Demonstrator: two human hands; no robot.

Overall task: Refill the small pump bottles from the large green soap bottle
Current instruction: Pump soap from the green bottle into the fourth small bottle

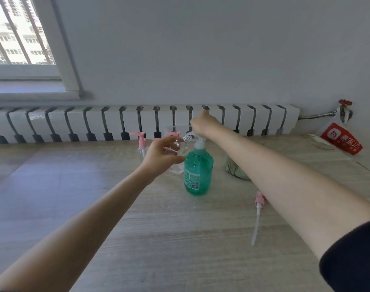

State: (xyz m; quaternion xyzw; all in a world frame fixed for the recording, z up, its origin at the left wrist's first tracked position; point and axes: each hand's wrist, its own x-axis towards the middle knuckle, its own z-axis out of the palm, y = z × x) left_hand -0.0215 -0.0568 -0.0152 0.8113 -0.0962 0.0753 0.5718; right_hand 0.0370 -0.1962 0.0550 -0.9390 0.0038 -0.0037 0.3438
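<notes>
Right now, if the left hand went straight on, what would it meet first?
Probably the white pump of the green soap bottle; the left hand, gripping the clear bottle, points toward it. Depth is unclear.

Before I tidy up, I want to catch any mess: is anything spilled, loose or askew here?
One pink pump head with its tube lies loose on the table, right of the green soap bottle. The left hand holds a capless clear bottle tilted toward the nozzle under the right hand. No spill shows.
</notes>
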